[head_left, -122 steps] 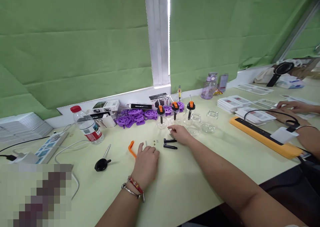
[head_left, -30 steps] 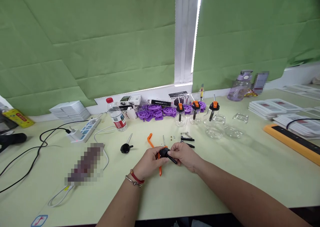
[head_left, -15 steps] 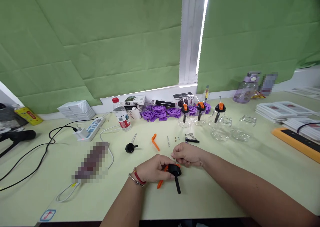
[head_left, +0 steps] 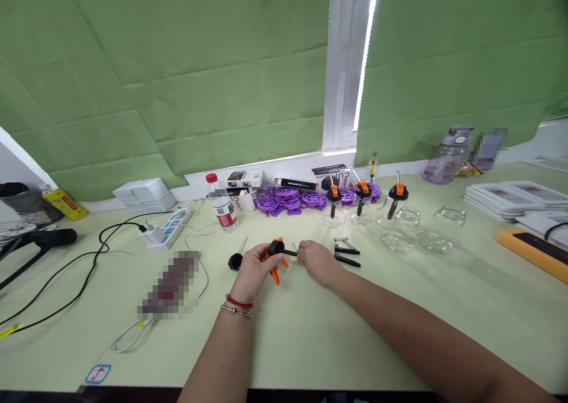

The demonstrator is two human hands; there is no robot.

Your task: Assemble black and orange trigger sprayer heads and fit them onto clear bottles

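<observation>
My left hand [head_left: 257, 266] is closed around a black round lid [head_left: 276, 247] with a black handle stub pointing right. Orange lever pieces [head_left: 276, 276] stick out below and beside its fingers; whether all are joined to the lid is hidden. To the right, my right hand [head_left: 317, 262] is low over the table, fingertips pinched at a thin metal pin [head_left: 294, 246]. Just beyond that hand lie two black handle pieces [head_left: 347, 260] and springs [head_left: 344, 242]. A black lid with a metal spout [head_left: 235, 261] sits left of my left hand.
Glass jars with black-and-orange tops [head_left: 333, 205] stand at the back, with open glass jars [head_left: 399, 231] to their right. Purple plastic parts [head_left: 288, 199], a water bottle [head_left: 223, 206] and a power strip [head_left: 175, 225] line the rear. Cables [head_left: 95, 261] cross the left.
Both hands have moved farther from me, my left hand also leftward with the lid, whose handle has swung from pointing toward me to pointing right. A second black handle piece now shows.
</observation>
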